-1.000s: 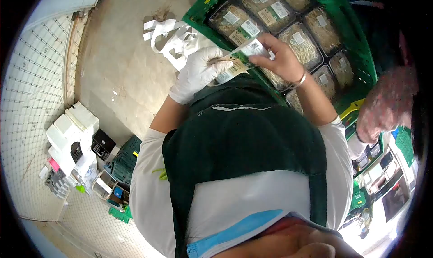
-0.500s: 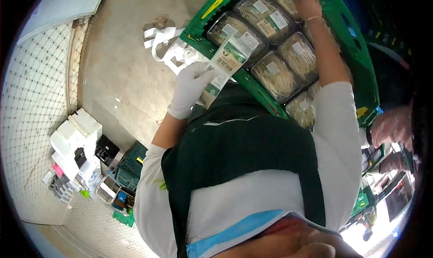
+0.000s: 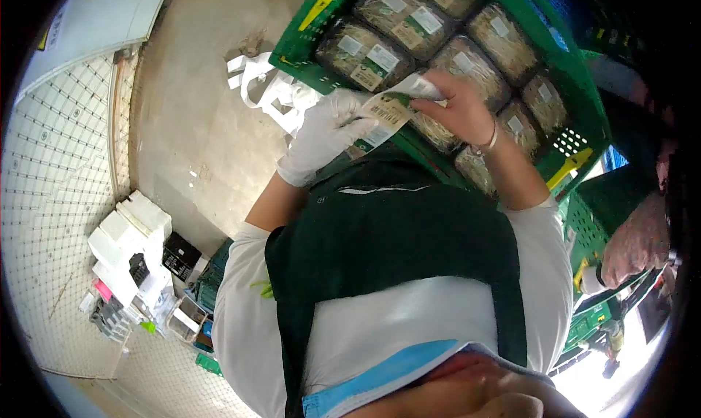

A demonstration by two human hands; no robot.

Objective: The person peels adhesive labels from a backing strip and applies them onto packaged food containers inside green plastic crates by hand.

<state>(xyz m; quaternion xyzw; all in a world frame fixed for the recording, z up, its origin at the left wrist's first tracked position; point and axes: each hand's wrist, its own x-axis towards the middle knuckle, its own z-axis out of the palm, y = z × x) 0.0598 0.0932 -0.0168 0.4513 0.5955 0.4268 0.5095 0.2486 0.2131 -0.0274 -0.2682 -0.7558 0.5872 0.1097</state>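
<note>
A strip of printed labels point(image 3: 388, 113) is stretched between my two hands, in front of the dark green apron. My left hand point(image 3: 326, 132), in a white glove, pinches its lower left end. The bare fingers of my right hand point(image 3: 460, 108) are closed on the upper right end. Just beyond them, a green crate point(image 3: 296, 49) holds several clear-topped packs of pale, stringy food point(image 3: 365, 56). Packs in the upper left part carry a white sticker and a green-and-tan label; others show only a white sticker.
White backing strips point(image 3: 274, 93) lie in a tangle left of the crate. White boxes point(image 3: 124, 232) and a black crate point(image 3: 180, 256) stand at the lower left. At the right edge is another person's gloved hand point(image 3: 637, 241), near green crates point(image 3: 588, 319).
My right hand has come back from the far side of the crate to the label strip. A tan label now shows on a far pack. The other person's hand has shifted lower.
</note>
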